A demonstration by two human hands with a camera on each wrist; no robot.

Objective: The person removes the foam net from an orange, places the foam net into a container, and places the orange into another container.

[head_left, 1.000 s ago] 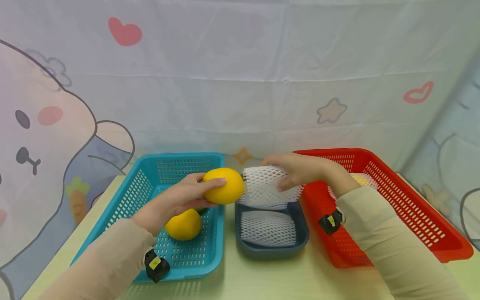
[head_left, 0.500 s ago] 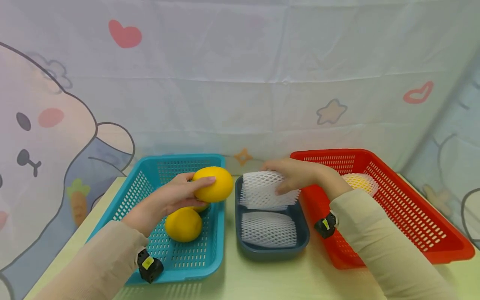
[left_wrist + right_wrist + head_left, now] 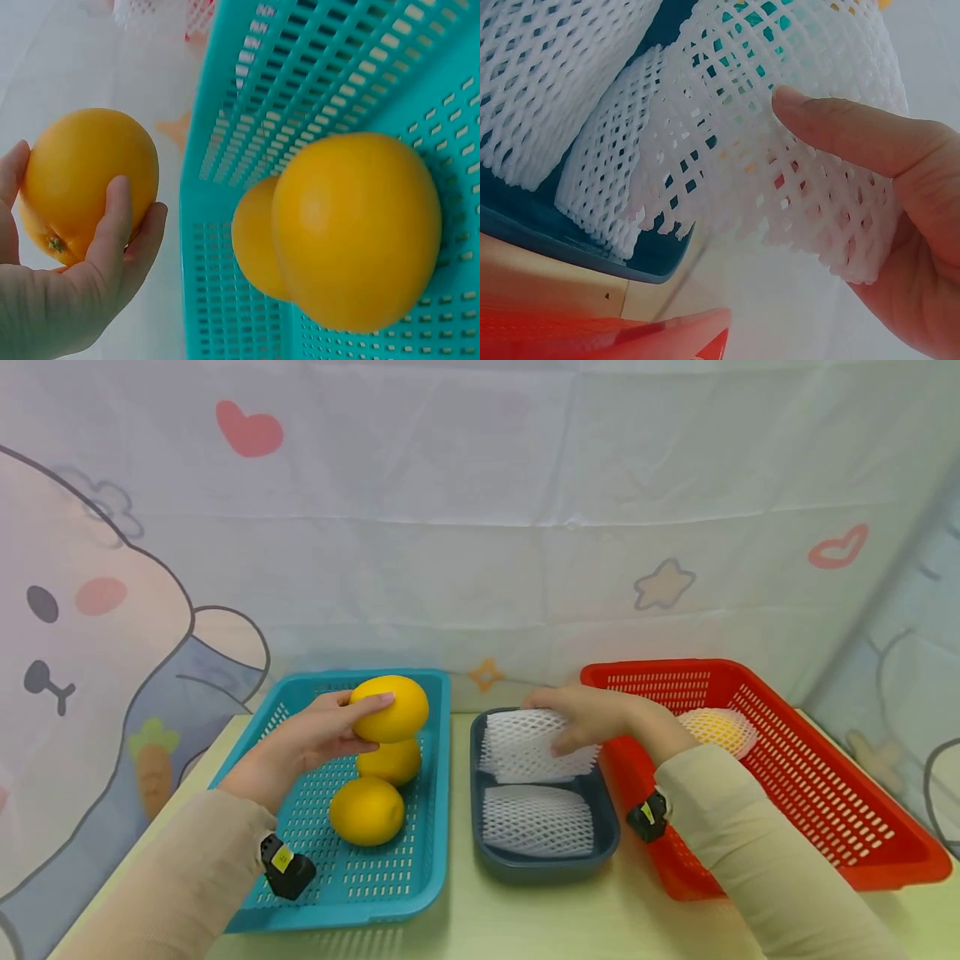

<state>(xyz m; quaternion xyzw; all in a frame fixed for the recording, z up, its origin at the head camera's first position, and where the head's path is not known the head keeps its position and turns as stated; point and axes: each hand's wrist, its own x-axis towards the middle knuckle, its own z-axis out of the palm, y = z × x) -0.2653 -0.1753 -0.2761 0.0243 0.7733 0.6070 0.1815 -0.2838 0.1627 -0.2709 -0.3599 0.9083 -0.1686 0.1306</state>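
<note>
My left hand (image 3: 303,735) holds a slightly oval, yellow-orange orange (image 3: 392,708) above the blue basket, thumb and fingers around it. Its green stem end (image 3: 56,244) faces the wrist in the left wrist view. Two more oranges, a near one (image 3: 367,811) and one behind (image 3: 392,762), lie inside the basket. With my right hand (image 3: 588,714) I pinch a white foam net sleeve (image 3: 765,172) over the dark box; the thumb is on its near side, and the other fingers are mostly hidden. A second sleeve (image 3: 536,820) lies in the box's front half.
The blue perforated basket (image 3: 440,860) stands at left, the dark box (image 3: 525,870) in the middle, and a red perforated basket (image 3: 918,867) at right. In the red one lies a yellow fruit in a net sleeve (image 3: 718,732). A printed cloth (image 3: 525,568) hangs behind the table (image 3: 465,918).
My left hand has carried the orange leftward, away from the net sleeve and over the blue basket. My right hand has lowered slightly with the sleeve toward the dark box.
</note>
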